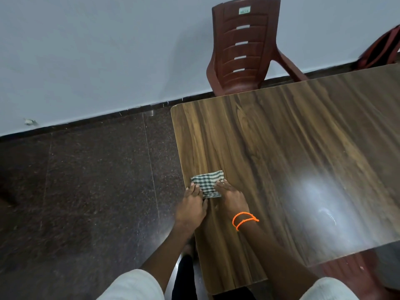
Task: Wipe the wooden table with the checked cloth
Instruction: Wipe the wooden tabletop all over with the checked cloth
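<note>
We see the folded checked cloth lying flat near the left edge of the wooden bench. Our left hand and right hand both rest on the cloth's near side, fingers straight and pressing it down. A brown plastic chair stands beyond the bench, against the wall.

Chair back label: text illegible.

A wooden table with dark grain stands on a dark speckled floor — its top glossy, with a pale glare patch (toward the right). A folded checked cloth lies flat near its left edge — both hands rest on it.
</note>
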Tool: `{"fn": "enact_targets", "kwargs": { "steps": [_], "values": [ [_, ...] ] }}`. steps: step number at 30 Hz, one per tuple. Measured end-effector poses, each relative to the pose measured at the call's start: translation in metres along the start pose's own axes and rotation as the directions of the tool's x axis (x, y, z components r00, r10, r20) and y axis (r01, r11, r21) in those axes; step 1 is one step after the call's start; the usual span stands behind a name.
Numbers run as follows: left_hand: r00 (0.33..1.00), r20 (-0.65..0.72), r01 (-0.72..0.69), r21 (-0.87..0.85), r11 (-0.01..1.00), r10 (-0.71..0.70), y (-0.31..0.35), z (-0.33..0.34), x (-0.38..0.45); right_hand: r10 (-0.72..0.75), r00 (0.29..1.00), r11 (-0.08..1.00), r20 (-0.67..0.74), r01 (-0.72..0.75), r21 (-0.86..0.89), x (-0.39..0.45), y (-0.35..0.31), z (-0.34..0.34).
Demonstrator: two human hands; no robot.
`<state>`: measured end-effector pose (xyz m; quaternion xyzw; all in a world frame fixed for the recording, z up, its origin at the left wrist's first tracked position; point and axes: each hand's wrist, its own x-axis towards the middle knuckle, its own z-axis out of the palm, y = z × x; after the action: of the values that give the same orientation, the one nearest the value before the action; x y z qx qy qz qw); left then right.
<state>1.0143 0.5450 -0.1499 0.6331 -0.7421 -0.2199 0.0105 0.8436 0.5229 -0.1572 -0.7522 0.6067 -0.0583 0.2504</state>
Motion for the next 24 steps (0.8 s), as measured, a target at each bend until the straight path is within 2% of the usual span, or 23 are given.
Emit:
{"fn": "enact_targets", "kwargs": {
  "steps": [12,19,24],
  "values": [
    [0.996,0.084,0.000,0.013,1.000,-0.002,0.020,0.034,-0.100,0.077,0.997,0.996,-0.002,-0.077,0.045,-0.111,-0.012,0.028],
    [0.982,0.131,-0.146,0.061,0.987,0.137,0.012,0.047,-0.140,0.179,0.982,0.981,-0.056,-0.175,0.078,-0.164,-0.028,0.051],
    [0.960,0.165,-0.247,0.127,0.961,0.225,0.008,0.056,-0.171,0.241,0.957,0.962,-0.161,-0.213,0.172,-0.204,-0.044,0.071]
  ]
}}
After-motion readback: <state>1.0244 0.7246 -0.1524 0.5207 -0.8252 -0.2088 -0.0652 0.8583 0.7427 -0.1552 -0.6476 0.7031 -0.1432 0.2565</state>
